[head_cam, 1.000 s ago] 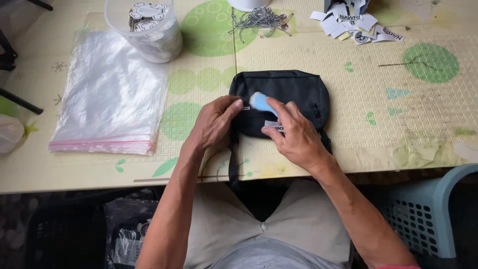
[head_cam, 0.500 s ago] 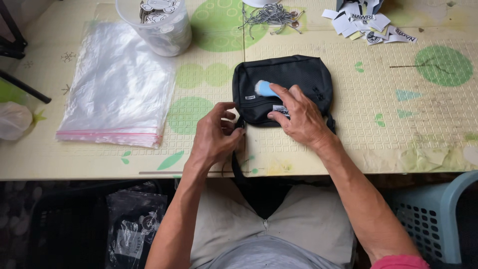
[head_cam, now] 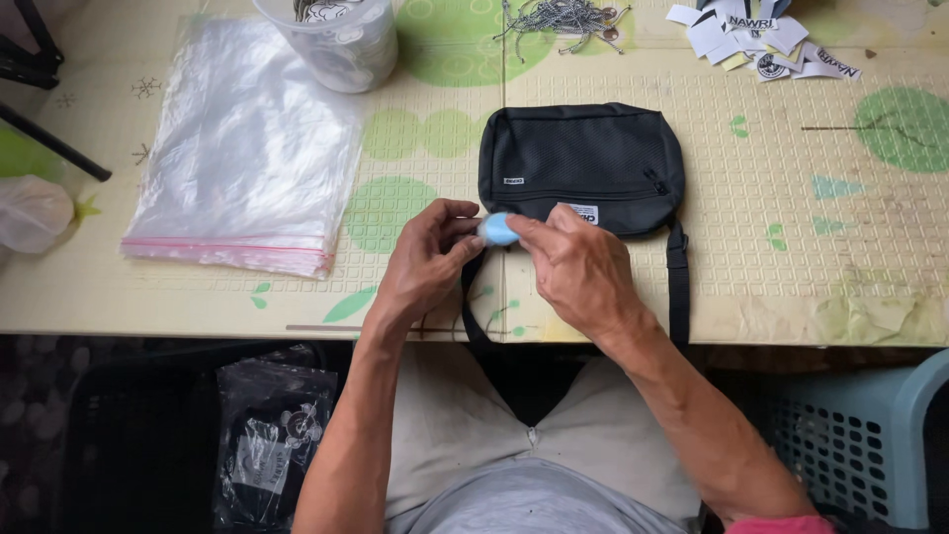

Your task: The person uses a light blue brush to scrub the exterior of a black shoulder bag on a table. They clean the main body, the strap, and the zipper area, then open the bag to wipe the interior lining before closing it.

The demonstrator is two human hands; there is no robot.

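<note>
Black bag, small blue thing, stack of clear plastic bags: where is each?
Black bag (head_cam: 583, 158): head view, on its mesh front panel.
Small blue thing (head_cam: 497, 229): head view, on its middle, between both hands.
Clear plastic bags (head_cam: 247, 148): head view, on the stack's middle.

Soft even daylight, sharp; floor perhaps underexposed.

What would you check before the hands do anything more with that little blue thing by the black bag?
1. Blue piece pinched between left hand and right hand: ok.
2. Black bag lying flat on the table, front side up: ok.
3. Bag's strap hanging over the table edge, free of the hands: ok.
4. Whether the blue piece is fixed to the bag: cannot tell, the fingers hide it.
5. Stack of clear plastic bags lying apart from the hands: ok.
6. Bag's zipper shut: cannot tell.
</note>
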